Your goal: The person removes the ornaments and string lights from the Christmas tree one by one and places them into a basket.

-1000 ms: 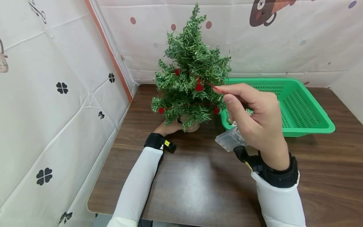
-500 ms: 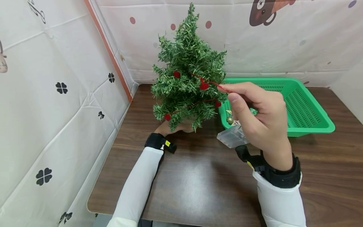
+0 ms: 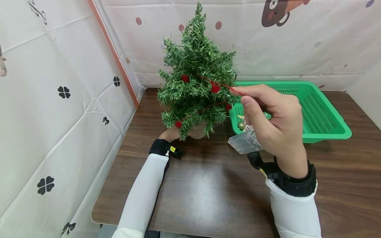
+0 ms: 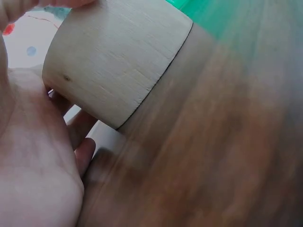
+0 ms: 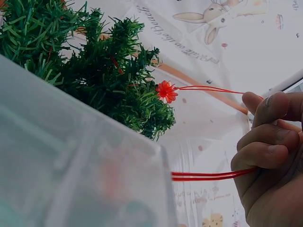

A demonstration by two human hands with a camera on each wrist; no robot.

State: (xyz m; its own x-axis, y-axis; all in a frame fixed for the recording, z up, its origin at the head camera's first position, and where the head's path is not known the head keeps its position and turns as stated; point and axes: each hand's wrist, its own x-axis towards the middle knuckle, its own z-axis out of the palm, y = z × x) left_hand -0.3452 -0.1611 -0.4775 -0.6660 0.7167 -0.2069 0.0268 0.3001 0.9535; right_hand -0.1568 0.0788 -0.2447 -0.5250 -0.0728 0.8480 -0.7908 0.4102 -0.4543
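Observation:
A small artificial Christmas tree [image 3: 196, 66] stands on the table, wound with a thin red string garland [image 5: 213, 89] bearing red ornaments [image 3: 215, 88]. My left hand [image 4: 38, 156] grips its round wooden base [image 4: 118, 56], the fingers reaching round behind it. In the head view the lower branches partly hide that hand. To the right of the tree, my right hand [image 3: 272, 115] pinches the garland between thumb and forefinger, pulled taut from the branches. A second length of red string runs from its lower fingers behind a translucent plastic box [image 3: 244, 142], which is below the hand.
A green plastic basket [image 3: 327, 115] stands behind and right of my right hand. It holds a gold ball [image 3: 241, 126] and other small ornaments, partly hidden. A patterned sheet [image 3: 268, 49] hangs behind the tree and along the left side of the brown wooden table [image 3: 202, 195].
The tree has turned on its base and its top has shifted left. My right hand has moved slightly right, still pinching the garland. My left wrist has moved slightly left.

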